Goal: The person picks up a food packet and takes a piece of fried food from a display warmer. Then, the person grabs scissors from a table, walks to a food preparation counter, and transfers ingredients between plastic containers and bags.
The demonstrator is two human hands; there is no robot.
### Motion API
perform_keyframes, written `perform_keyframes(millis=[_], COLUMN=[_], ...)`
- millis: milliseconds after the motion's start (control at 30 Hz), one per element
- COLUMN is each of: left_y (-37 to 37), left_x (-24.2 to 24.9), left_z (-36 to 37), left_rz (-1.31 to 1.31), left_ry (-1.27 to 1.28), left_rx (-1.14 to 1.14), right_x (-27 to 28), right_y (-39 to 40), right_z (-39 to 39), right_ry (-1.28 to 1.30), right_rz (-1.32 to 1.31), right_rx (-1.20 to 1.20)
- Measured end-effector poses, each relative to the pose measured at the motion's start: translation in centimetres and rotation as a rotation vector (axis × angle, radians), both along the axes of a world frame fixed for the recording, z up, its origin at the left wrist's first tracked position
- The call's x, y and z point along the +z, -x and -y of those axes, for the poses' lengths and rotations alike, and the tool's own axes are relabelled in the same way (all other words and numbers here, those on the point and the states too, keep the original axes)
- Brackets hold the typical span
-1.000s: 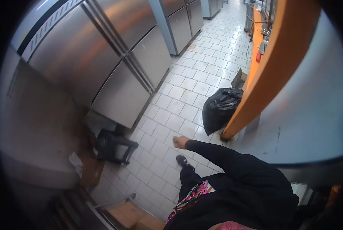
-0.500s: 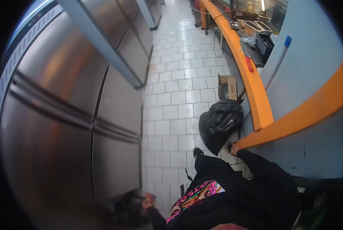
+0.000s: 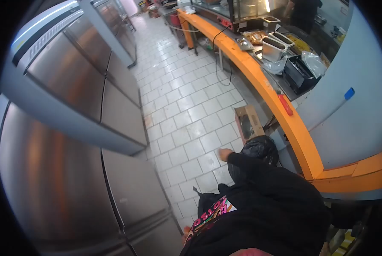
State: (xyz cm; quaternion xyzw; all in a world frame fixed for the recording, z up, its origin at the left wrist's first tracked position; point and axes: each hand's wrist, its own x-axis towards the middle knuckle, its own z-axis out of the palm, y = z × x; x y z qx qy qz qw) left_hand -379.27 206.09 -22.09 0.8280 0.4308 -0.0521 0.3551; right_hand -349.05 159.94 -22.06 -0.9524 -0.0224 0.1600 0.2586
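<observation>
Above the tiled floor, my right grip reaches out ahead of my body; I see nothing in it, but cannot tell whether its fingers are open or curled. My left grip barely shows beside my shirt, so its state is unclear too.

Just to the right of my right grip, the nearer one, sits a black plastic bag, partly hidden by my sleeve; I cannot make out its long axis. Beyond it, close against the orange-edged desk, is an open cardboard box, its long side running away from me, with something greyish inside that I cannot identify.

Up on the desk are metal containers with dark contents and a black bin beside crumpled clear plastic. A red object lies on the orange edge. Another person stands behind.
</observation>
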Motion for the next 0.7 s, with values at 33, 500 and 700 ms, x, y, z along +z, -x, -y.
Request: perform_keyframes(millis=[33,500,700], left_y=[-2.5,-53.2,-83.7], left_x=[-0.2,2.0,5.4], left_z=[0.7,-10.1,-10.4], left_rz=[-0.068,-0.103,0.21], left_ry=[0.001,-0.115,-0.05], left_rx=[-0.066,-0.523,-0.507], right_x=[2.9,-7.1,-3.1], right_y=[-5.0,-27.7,-22.8], right_z=[-2.6,0.7,7.0], right_ry=[-0.076,0.141,0.109], right_rz=[0.007,-0.289,-0.606], right_rx=[-0.022,-0.131,-0.77])
